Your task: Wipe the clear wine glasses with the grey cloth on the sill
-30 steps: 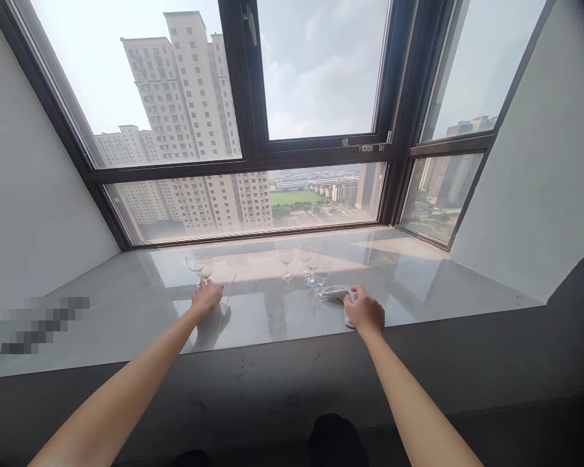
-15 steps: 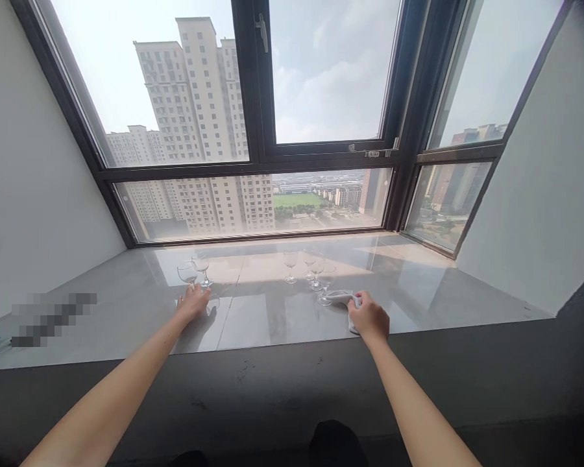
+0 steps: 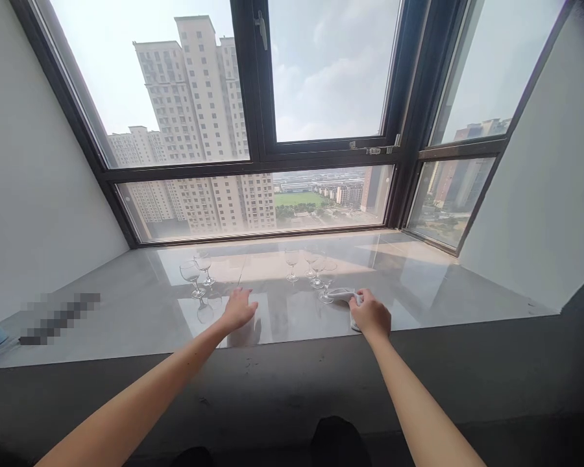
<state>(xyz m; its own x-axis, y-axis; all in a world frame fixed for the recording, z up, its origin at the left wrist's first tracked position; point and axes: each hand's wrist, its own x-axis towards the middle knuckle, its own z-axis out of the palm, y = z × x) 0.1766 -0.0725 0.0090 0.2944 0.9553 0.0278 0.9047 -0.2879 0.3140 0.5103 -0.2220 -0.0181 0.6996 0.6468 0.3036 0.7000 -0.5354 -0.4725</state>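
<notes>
My left hand (image 3: 240, 310) is hovering over the sill (image 3: 292, 324), fingers spread, two stemmed glasses (image 3: 191, 272) standing to its left. My right hand (image 3: 372, 316) is pinching a pale cloth (image 3: 342, 295); four more glasses (image 3: 317, 267) are crowding ahead, the nearest overlapping its folds, contact unclear.

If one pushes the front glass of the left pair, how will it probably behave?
The front glass may tip fairly easily, since it is wide above and slender below. It is probably fragile, being thin-looking and transparent. It might slide, because the sill looks glossy.
</notes>
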